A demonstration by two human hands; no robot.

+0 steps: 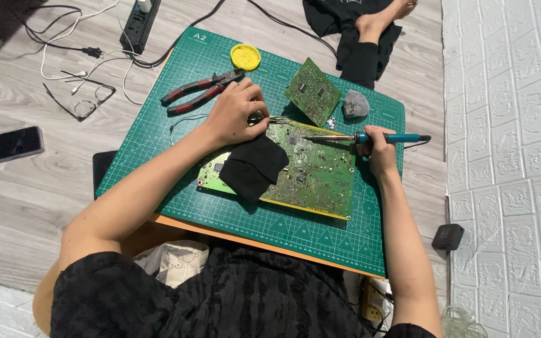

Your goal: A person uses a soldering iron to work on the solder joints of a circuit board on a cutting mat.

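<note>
My right hand (pixel 380 153) grips teal-handled soldering iron (pixel 370 138), lying near level, tip pointing left of grip over big green circuit board (pixel 311 172). Board flat, below and between both grips. My left hand (pixel 233 112) pinches tweezers (pixel 273 119), tips poking right of grip at board's top edge.
</note>
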